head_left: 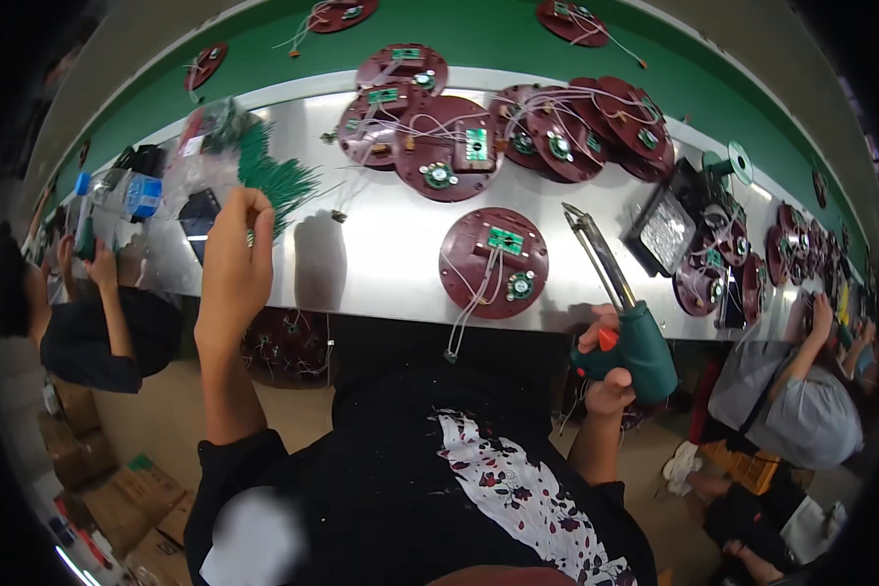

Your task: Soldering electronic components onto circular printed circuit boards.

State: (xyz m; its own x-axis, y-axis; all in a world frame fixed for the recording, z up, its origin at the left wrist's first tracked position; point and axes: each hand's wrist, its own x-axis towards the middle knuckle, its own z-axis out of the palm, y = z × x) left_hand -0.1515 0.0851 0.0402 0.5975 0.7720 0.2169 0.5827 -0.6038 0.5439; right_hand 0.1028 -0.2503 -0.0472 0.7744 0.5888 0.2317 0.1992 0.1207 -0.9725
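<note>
My right hand (610, 391) is wrapped round the dark green handle of a soldering gun (647, 354) with a red trigger. Its long metal barrel points up and left above the bench. To its left lies a round maroon disc (474, 285) with a green circuit board, a smaller round board and pale wires that hang over the front edge. My left hand (236, 259) is raised at the left with curled fingers, just in front of a bundle of thin green wires (269, 176). Whatever its fingertips may pinch is hidden.
Stacked maroon discs (446, 146) with wires stand at the back, and another pile (581, 132) to their right. A solder spool (737, 163) stands near a black tray (664, 232). A plastic bottle (117, 192) lies left. Co-workers sit on both sides; a green belt (479, 39) runs behind.
</note>
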